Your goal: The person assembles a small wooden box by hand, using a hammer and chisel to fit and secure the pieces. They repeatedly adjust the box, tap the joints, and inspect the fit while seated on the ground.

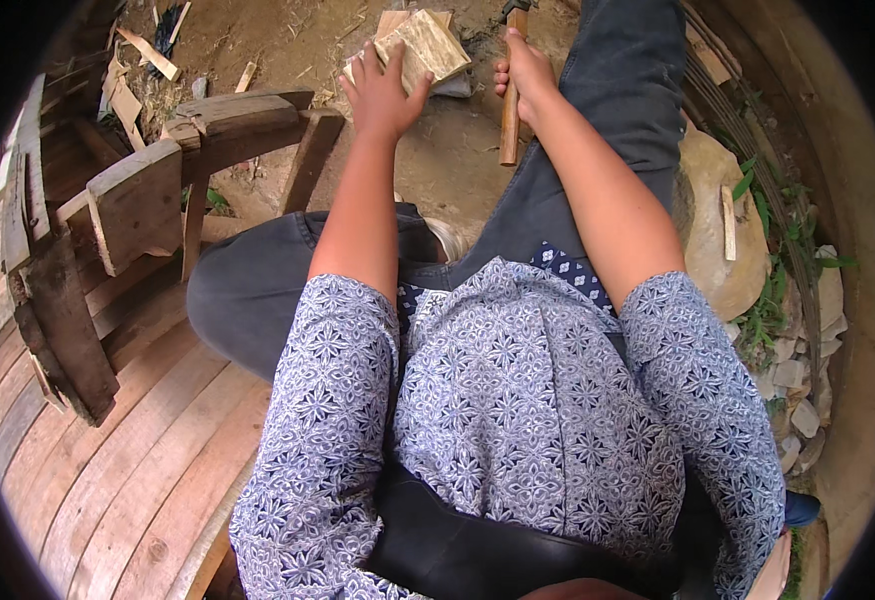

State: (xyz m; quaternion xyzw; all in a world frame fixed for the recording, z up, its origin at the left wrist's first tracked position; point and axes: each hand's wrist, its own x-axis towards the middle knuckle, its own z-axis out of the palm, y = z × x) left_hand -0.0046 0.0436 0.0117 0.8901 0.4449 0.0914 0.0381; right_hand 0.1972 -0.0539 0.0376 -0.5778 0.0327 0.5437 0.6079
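My left hand point(385, 95) reaches to the ground ahead with its fingers spread against the near left side of a pale wooden block point(435, 46). The block lies tilted on other pieces, which are partly hidden beneath it and my fingers. To the right, my right hand point(529, 75) is wrapped round the wooden handle of a hammer point(509, 135). Its dark metal head is at the top edge of the view and only partly shows. The handle's lower end points toward me, beside my outstretched right leg point(612, 110).
Left of me stand rough wooden frame pieces point(142, 205) on plank boards point(147, 470). Wood scraps point(147, 52) litter the dirt ground point(287, 45). A large pale rock point(722, 230) sits right of my leg, with long thin rods point(772, 185) and smaller stones point(805, 418) beyond.
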